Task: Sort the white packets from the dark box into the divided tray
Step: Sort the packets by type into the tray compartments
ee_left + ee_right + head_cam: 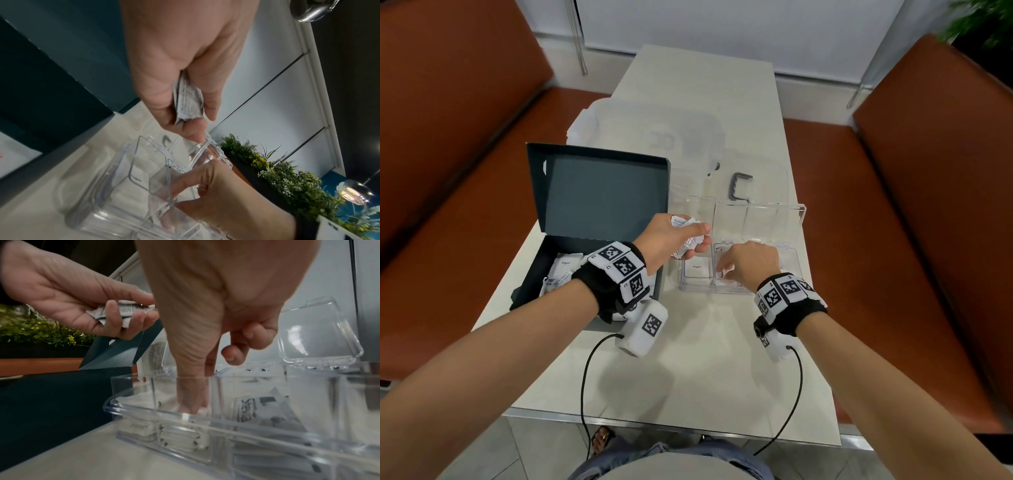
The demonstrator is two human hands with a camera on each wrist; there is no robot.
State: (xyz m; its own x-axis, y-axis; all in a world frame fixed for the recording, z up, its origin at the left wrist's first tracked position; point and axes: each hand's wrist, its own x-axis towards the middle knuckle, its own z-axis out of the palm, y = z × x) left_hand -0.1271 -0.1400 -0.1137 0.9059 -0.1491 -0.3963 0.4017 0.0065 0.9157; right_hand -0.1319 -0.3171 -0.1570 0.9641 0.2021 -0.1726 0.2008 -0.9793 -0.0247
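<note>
several crumpled white packets (686, 236) sit bunched in the left hand (671, 236), fingers curled round them, held above the gap between the dark box (592, 219) and the divided tray (739, 267). the right hand (751, 263) reaches down into a near compartment of the tray, thumb and forefinger pinching a small packet (723, 273) with the other fingers folded. one flat packet marked sugar (697, 267) lies in the left compartment just beside it. more packets (561, 274) lie in the box, partly hidden behind the left wrist. the tray is clear hard plastic with thin walls, its hinged lid (756, 219) open on the far side. a grey clip-shaped piece (739, 186) and a translucent bag (650, 126) lie farther off on the pale table (688, 370).
</note>
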